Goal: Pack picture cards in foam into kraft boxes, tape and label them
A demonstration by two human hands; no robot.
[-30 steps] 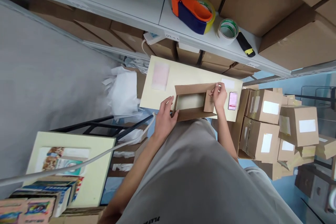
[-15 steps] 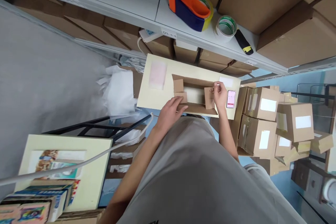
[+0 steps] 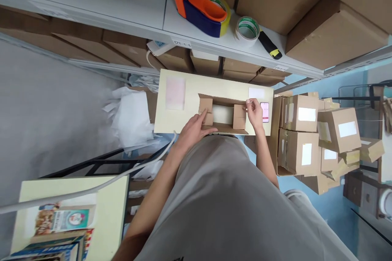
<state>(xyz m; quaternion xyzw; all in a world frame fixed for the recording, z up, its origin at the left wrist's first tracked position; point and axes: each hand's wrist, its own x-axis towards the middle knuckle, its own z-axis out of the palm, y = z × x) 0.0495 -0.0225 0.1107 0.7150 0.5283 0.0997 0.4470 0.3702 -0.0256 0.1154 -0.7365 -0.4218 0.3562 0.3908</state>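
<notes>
A brown cardboard box (image 3: 239, 117) lies on the cream tabletop (image 3: 190, 91) in front of me. Its short end flaps are folded inward at left and right, and the long flaps stand along the far and near sides. Through the middle gap a pale surface shows. My left hand (image 3: 193, 131) has its fingers apart, the index finger resting on the left end flaps and the thumb along the near edge. At the box's right end, my right hand (image 3: 255, 114) has its fingers bent in on the edge by the right flaps. A phone (image 3: 265, 112) with a lit screen lies beside that hand.
Above the table, a grey shelf (image 3: 196, 34) carries an orange tape dispenser (image 3: 199, 10), a tape roll (image 3: 246, 31) and a black-and-yellow cutter (image 3: 270, 44). Labelled cartons (image 3: 306, 130) are stacked at right. A white cable (image 3: 122, 176) crosses the lower left near another board with books.
The left index finger has reached forward onto the left flaps, and the flaps lie flatter. My right hand stays at the right end. The whole view has shifted slightly.
</notes>
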